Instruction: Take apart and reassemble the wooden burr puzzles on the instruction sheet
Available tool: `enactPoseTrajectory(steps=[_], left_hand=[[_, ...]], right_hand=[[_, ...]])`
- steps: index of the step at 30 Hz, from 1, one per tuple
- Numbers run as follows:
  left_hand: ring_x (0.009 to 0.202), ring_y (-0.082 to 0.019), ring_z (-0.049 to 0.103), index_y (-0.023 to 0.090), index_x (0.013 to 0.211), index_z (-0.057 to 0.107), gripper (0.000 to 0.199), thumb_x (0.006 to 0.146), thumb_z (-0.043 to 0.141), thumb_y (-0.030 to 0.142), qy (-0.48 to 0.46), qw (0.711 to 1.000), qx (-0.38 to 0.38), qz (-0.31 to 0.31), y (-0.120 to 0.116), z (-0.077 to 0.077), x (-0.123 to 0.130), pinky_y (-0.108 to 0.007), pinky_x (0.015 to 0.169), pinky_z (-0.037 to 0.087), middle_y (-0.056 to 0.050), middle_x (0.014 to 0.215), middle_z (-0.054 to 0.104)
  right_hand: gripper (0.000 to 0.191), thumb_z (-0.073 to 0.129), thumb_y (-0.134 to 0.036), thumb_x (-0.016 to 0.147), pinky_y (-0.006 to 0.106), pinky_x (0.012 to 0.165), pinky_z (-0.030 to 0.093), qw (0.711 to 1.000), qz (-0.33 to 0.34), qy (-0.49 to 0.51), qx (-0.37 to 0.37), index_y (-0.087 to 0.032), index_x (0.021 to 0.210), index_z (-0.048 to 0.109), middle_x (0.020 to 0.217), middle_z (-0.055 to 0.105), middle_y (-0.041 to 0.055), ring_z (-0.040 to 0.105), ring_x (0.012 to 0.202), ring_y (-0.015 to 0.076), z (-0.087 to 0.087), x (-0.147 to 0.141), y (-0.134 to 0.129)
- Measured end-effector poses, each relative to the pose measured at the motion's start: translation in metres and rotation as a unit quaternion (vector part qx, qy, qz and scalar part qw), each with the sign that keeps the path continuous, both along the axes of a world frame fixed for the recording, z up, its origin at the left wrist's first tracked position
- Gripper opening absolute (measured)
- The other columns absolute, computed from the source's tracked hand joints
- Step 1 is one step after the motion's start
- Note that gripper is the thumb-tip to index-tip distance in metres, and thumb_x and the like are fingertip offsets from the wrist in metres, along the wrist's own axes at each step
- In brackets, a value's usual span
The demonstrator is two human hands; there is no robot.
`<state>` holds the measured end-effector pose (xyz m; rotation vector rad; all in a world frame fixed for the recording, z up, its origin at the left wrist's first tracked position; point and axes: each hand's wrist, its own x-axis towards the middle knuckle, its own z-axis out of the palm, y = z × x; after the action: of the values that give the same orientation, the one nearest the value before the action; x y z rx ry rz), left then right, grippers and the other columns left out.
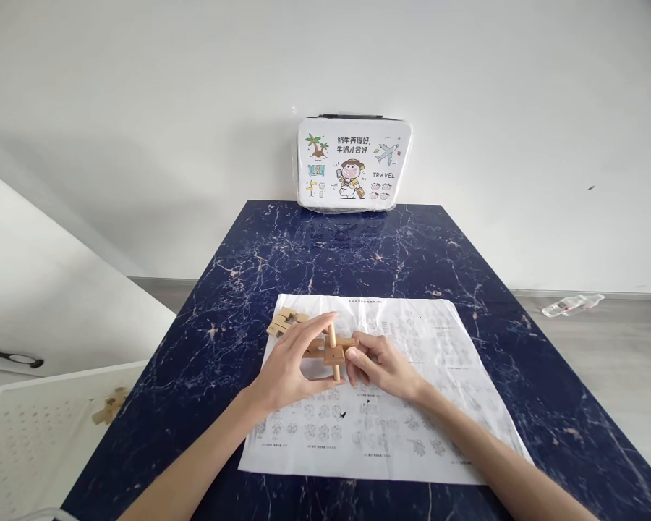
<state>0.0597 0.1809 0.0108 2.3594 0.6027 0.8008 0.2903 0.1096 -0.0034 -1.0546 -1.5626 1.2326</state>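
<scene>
A brown wooden puzzle piece assembly [333, 355] is held between both hands above a printed sheet [423, 434]. A light round stick [333, 336] passes upright through it. My left hand [293, 362] grips the stick's two ends between the fingertips and thumb. On the right, my right hand [383, 364] pinches the end of the assembly's horizontal bar, with its other fingers curled beneath. Pale notched wooden pieces [286, 320] lie on the sheet's upper left corner, partly behind my left hand.
The sheet lies on a dark blue marbled table [336, 253]. A white cartoon-printed case [355, 165] leans against the wall at the far edge. A white basket [37, 427] with wooden pieces [110, 407] stands at lower left. A clear plastic bottle [572, 305] lies on the floor at right.
</scene>
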Motion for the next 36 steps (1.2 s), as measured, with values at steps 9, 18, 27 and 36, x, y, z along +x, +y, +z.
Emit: enactPoseTrajectory(steps=[9, 18, 27, 36], left_hand=[[0.154, -0.043, 0.038, 0.041, 0.168, 0.016, 0.120, 0.075, 0.080, 0.080, 0.003, 0.999, -0.042, -0.009, -0.002, 0.004, 0.003, -0.066, 0.125, 0.035, -0.013, 0.171, 0.035], [0.138, -0.042, 0.057, 0.037, 0.166, 0.023, 0.108, 0.082, 0.075, 0.079, -0.046, 0.983, -0.180, -0.004, -0.004, 0.005, 0.002, -0.065, 0.115, 0.046, -0.016, 0.162, 0.048], [0.139, -0.036, 0.059, 0.037, 0.161, 0.034, 0.087, 0.088, 0.080, 0.037, -0.067, 0.968, -0.241, -0.006, -0.009, 0.009, 0.003, -0.063, 0.116, 0.048, -0.010, 0.154, 0.058], [0.138, -0.037, 0.062, 0.033, 0.155, 0.048, 0.080, 0.085, 0.085, 0.046, -0.134, 0.944, -0.303, -0.007, -0.004, 0.013, 0.003, -0.059, 0.113, 0.055, -0.012, 0.150, 0.063]], right_hand=[[0.045, 0.049, -0.055, 0.111, 0.029, 0.052, 0.044, 1.000, -0.025, -0.010, 0.001, -0.022, 0.082, 0.057, 0.064, 0.070, 0.0008, 0.055, 0.048, 0.0125, 0.004, 0.002, -0.001], [0.048, 0.050, -0.055, 0.111, 0.029, 0.051, 0.042, 0.997, -0.047, -0.047, 0.041, -0.022, 0.077, 0.059, 0.062, 0.066, 0.0001, 0.055, 0.049, 0.0125, 0.003, 0.001, -0.003], [0.050, 0.050, -0.055, 0.111, 0.029, 0.053, 0.042, 0.994, -0.060, -0.070, 0.054, -0.022, 0.074, 0.058, 0.062, 0.065, 0.0001, 0.055, 0.051, 0.0130, 0.002, 0.001, -0.003], [0.043, 0.050, -0.044, 0.111, 0.029, 0.053, 0.040, 0.985, -0.052, -0.136, 0.094, -0.023, 0.074, 0.054, 0.063, 0.065, -0.0001, 0.052, 0.050, 0.0127, 0.005, -0.003, -0.004]])
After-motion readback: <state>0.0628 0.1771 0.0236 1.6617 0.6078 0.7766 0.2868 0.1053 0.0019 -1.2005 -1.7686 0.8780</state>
